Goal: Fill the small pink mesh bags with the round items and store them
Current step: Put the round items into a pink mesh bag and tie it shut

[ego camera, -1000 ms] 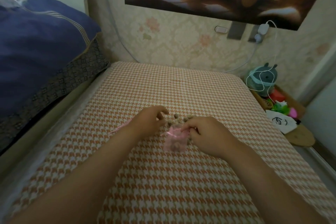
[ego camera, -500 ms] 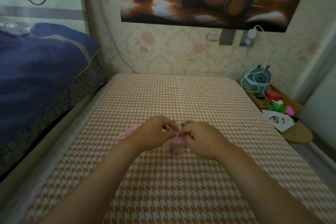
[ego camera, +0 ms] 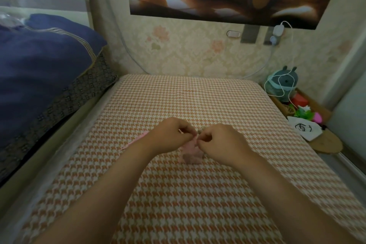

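A small pink mesh bag [ego camera: 190,155] with round items inside lies on the orange houndstooth cloth [ego camera: 178,194] between my hands. My left hand [ego camera: 170,134] and my right hand [ego camera: 221,142] meet above its top, and each pinches the bag's mouth or drawstring with curled fingers. A few brownish round items [ego camera: 200,130] peek out just behind my fingers, mostly hidden. Another pink mesh bag [ego camera: 136,139] lies flat under my left wrist, with only its edge showing.
A dark blue pillow and bedding [ego camera: 43,69] rise at the left. At the right edge stands a low shelf with a teal plush [ego camera: 281,85], colourful items [ego camera: 305,113], a white pouch [ego camera: 305,128] and a round wooden board [ego camera: 326,143]. The wall closes the far side.
My left hand moved right from the loose round items to the bag's top, and both hands now pinch it together. The camera view tilted upward.
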